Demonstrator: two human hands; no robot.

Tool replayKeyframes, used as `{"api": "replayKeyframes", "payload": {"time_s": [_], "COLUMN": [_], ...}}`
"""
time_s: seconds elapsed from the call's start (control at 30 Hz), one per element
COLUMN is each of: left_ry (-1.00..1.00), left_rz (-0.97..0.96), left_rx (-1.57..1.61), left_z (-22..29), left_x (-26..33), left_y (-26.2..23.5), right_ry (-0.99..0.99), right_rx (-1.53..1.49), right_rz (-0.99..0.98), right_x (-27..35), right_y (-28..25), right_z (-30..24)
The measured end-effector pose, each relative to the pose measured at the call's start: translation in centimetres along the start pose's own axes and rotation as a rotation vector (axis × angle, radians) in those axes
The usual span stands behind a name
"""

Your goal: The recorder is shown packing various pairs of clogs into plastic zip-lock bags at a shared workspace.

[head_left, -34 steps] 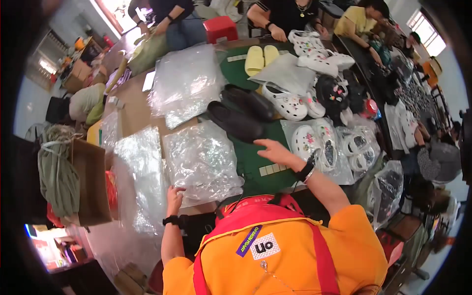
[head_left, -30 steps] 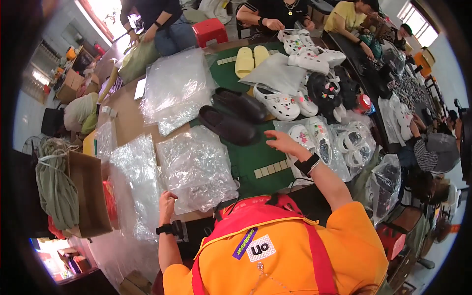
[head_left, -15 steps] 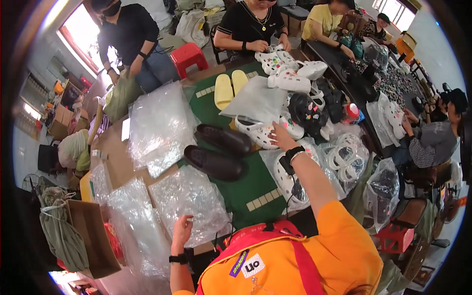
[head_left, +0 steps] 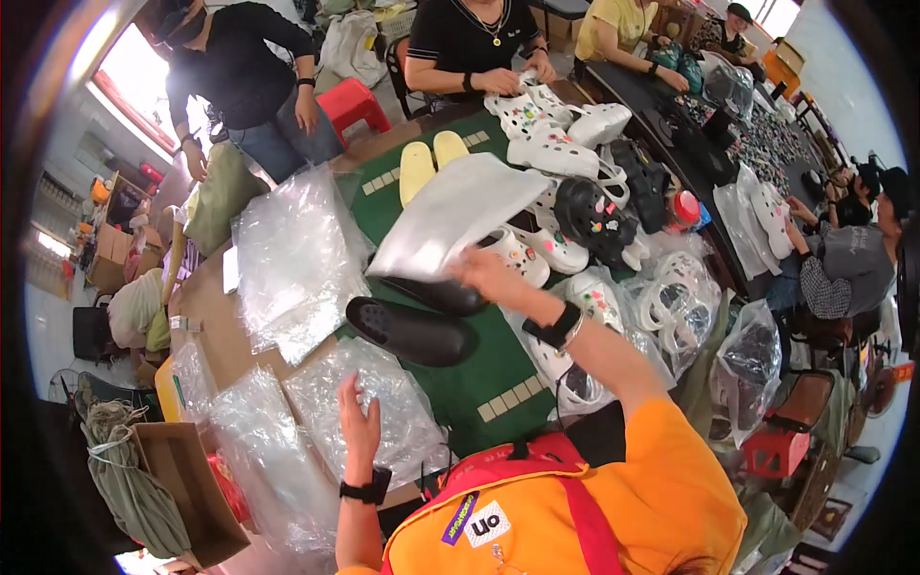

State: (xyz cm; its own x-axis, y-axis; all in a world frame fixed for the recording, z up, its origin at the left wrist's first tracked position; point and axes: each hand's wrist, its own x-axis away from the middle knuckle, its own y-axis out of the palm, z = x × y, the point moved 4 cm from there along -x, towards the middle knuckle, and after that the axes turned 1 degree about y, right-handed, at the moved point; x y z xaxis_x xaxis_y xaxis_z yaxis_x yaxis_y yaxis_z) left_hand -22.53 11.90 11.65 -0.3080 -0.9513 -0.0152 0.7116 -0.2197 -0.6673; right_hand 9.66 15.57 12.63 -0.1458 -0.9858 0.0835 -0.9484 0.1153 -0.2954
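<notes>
Frosted bag (head_left: 465,206), at eleven o'clock from the right hand (head_left: 498,280) pinching its near edge, could slip or fold since only one edge is held, left hand (head_left: 359,429) being empty, loosely spread.

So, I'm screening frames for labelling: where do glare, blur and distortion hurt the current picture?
Head view: the right hand and the whitish bag it holds look somewhat blurred; head view: glare streaks the clear plastic bags, and the doorway at upper left is washed out; head view: fisheye bending grows toward the dark rim.
</notes>
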Motion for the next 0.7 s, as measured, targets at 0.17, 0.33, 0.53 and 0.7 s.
{"api": "replayKeyframes", "payload": {"time_s": [0.17,0.33,0.53,0.7], "left_ry": [0.414,0.553,0.392,0.098], "left_rz": [0.175,0.120,-0.136,-0.436], "left_rx": [-0.484,-0.384,-0.183,0.106], "left_z": [8.5,6.8,3.7,5.0], "left_x": [-3.4,-2.5,2.1,4.3], "left_y": [-0.1,-1.4,0.0,1.9], "right_ry": [-0.262,-0.079,0.274,0.210], "right_rx": [-0.203,-0.377,-0.478,-0.598], "right_rz": [-0.576,-0.362,-0.165,0.098], "right_x": [6.7,7.5,10.9,13.7], "right_y": [7.5,7.4,6.3,4.1], "right_z": [-7.1,-5.5,0.3,0.0]}}
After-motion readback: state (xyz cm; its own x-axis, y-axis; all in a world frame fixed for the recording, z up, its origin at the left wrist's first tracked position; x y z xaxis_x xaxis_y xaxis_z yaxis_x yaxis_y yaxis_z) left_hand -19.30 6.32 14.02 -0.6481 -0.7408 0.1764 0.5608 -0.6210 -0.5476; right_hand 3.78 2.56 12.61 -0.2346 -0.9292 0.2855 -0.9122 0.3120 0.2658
